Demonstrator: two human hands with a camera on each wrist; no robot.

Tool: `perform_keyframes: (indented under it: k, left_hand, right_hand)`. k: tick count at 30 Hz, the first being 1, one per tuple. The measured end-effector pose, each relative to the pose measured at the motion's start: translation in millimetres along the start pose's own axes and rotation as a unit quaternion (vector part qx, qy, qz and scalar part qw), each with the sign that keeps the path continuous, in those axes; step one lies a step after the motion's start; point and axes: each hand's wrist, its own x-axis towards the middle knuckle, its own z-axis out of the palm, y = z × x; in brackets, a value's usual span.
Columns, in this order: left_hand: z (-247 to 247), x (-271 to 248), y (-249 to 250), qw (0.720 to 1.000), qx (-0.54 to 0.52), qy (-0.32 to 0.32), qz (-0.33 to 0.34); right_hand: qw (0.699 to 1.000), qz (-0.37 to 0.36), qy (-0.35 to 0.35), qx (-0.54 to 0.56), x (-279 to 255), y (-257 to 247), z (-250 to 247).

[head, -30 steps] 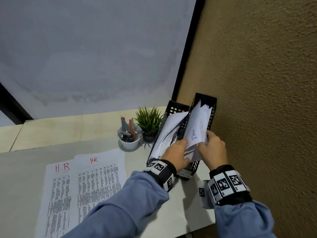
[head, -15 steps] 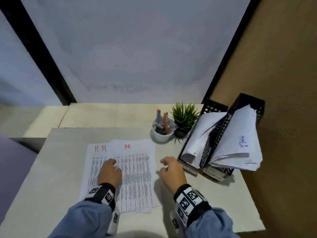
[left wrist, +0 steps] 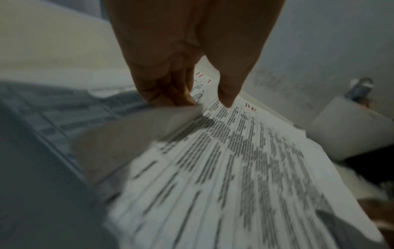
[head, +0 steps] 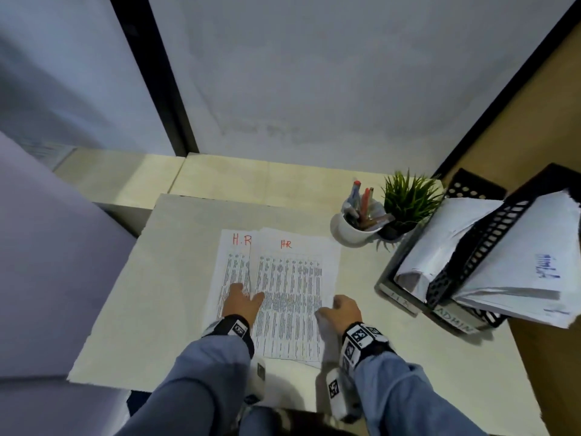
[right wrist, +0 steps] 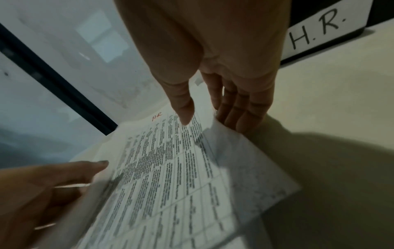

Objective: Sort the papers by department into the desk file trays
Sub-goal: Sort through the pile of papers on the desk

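Item: two printed sheets, each marked "HR" in red, lying overlapped on the desk. Top sheet covers the right part of the lower sheet.

Handling, judged: thin, light, limp; slides easily, creases if gripped hard. Best taken at opposite long edges and squared together.

Left hand: at the top sheet's 9 o'clock edge, thumb on top, fingers tucked under the lifted edge.

Right hand: at the 3 o'clock edge, fingers under, thumb above.

Destination: trays at 2 o'clock, left slot labelled "H.R.".
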Motion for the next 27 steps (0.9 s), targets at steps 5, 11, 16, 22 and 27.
perform_keyframes:
  k: [5,11,16,22,27]
  left_hand:
    - [-1,-2,-5,0.997,-0.004,-0.034,0.065]
    - [-11,-13,-8,0.989,0.002,-0.112,0.092]
    - [-28,4,-11,0.985,0.117,0.087,0.091]
    - [-43,31,-21,0.995,0.011,0.095,-0.016]
    - [-37,27,-20,0.996,0.007,0.056,0.068]
  right_hand:
    - [0.997,0.021,0.034,0.071,12,11,10]
    - [0.980,0.067,0.030,0.185,10,11,-1]
    - [0.991,0.061,0.025,0.117,9,22,-10]
    - [0.991,0.046,0.032,0.117,2,17,-11]
    - [0.983,0.072,0.035,0.164,1,16,-14]
